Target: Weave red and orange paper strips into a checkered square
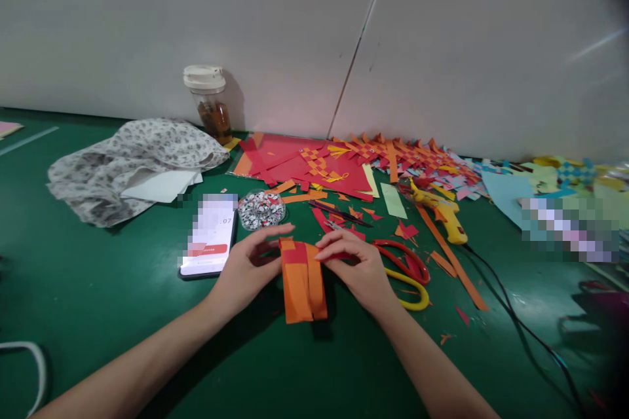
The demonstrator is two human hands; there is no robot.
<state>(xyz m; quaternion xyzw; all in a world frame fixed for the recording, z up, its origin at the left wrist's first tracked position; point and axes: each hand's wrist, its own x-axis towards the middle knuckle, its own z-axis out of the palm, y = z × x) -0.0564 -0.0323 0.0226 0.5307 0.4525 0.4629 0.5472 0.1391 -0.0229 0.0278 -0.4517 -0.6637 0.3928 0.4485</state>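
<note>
Pinching folded orange-and-red paper strips (296,287) at six o'clock, the left hand (249,270) and right hand (362,268) are probably interlacing them; the next move is likely calling for aligned edges.

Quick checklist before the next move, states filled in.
1. Left hand on the orange paper strips: ok, at their upper left edge.
2. Right hand on the strips: ok, at their upper right.
3. Scissors clear of the right hand in view: not ok, handles show right beside it.
4. Glue gun out of both hands: ok, lying on the table.
5. Glue gun cool: cannot tell.
6. Cup upright, lid on: ok.
</note>
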